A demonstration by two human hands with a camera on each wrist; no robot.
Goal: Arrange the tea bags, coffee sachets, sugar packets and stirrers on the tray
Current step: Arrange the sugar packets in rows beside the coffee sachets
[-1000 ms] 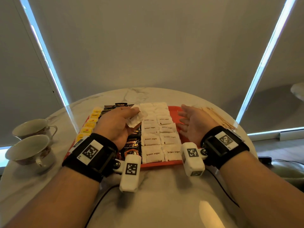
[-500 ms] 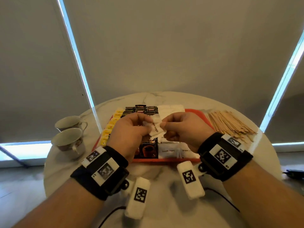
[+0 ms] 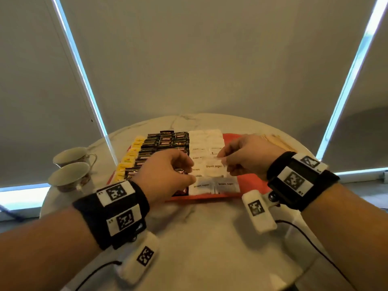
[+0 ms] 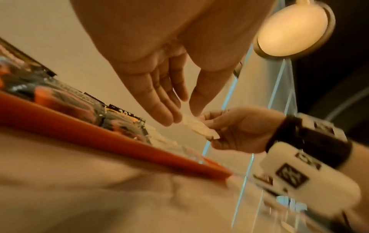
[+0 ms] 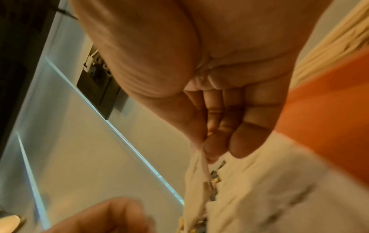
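A red tray [image 3: 249,181] sits on a round marble table [image 3: 199,238], and everything below is placed relative to that tray. Both hands hover above its near half, over the white sachets.

The right hand [image 3: 245,158] pinches a white sugar packet [image 4: 196,126] between thumb and fingers; the left wrist view shows the packet jutting from that pinch toward the left hand, raised clear of the tray. The right wrist view shows the same packet [image 5: 196,170] hanging from the thumb and forefinger, just above the rows of packets already laid down.

The left hand [image 3: 168,175] is beside it, over the boundary between the dark sachets and the white ones. In the left wrist view its fingers [image 4: 157,100] are extended and relaxed, gripping nothing, their tips right at the free end of the held packet; whether they actually touch it I cannot tell.

On the tray, from its left edge to its right: a column of yellow tea bags [image 3: 130,158], a block of dark coffee sachets [image 3: 165,141], then two columns of white packets printed "brown sugar" [image 3: 214,166]. The right-hand part of the tray shows bare red.

Off the tray's right edge lies a pile of wooden stirrers [image 3: 277,140] on the table. Off its left edge stand two teacups [image 3: 69,164], one behind the other.
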